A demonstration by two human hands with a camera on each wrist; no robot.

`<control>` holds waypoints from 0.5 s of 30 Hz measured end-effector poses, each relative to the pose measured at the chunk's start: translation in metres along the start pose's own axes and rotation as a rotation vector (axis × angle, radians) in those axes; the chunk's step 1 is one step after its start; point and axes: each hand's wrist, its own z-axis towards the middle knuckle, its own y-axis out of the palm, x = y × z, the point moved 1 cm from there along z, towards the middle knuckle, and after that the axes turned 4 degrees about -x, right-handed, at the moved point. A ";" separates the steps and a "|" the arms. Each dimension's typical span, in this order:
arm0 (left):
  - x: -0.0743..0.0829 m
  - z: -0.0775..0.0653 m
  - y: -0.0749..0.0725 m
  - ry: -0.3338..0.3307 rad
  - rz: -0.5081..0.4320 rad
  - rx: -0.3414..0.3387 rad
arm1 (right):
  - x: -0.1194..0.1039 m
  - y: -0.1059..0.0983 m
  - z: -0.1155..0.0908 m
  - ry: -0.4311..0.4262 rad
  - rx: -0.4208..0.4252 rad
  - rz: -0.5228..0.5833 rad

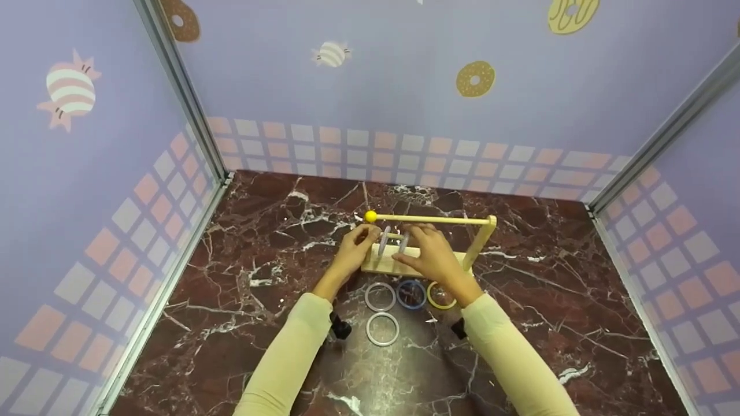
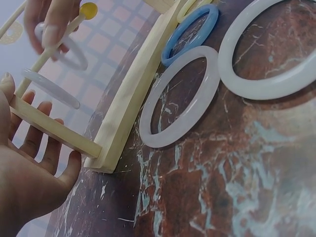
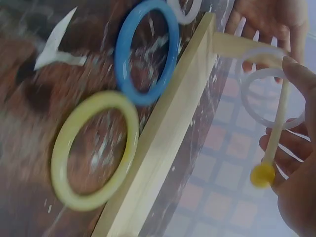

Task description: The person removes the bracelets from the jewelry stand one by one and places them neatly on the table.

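A light wooden stand (image 1: pixel 381 265) has a post at each end, each bearing a horizontal rod. My left hand (image 1: pixel 354 249) grips the left post (image 2: pixel 57 129), its fingers behind the wood and thumb near the top. Close to that post, a translucent pale ring (image 2: pixel 52 89) hangs on the lower rod (image 2: pixel 35 66). Farther along the same rod, my right hand (image 1: pixel 433 254) pinches a second pale ring (image 2: pixel 82 58) between thumb and fingers. A yellow ball (image 3: pixel 262 175) tips this rod. The upper rod (image 1: pixel 430 220), from the right post (image 1: pixel 480 245), ends in another yellow ball (image 1: pixel 370 216).
Before the stand lie a pale pinkish ring (image 2: pixel 212 74), a blue ring (image 3: pixel 122 54) and a yellow ring (image 3: pixel 59 158) in a row. Nearer me is a white ring (image 2: pixel 228 54). The dark red marbled tabletop (image 1: pixel 277 358) is bounded by patterned lavender walls (image 1: pixel 399 86).
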 end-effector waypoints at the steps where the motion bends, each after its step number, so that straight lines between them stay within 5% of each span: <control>1: 0.000 0.000 0.001 0.003 -0.005 0.002 | 0.002 -0.003 -0.003 0.004 0.007 0.003; 15: 0.000 -0.002 -0.001 0.007 0.018 0.008 | 0.035 -0.044 -0.040 0.126 0.089 0.073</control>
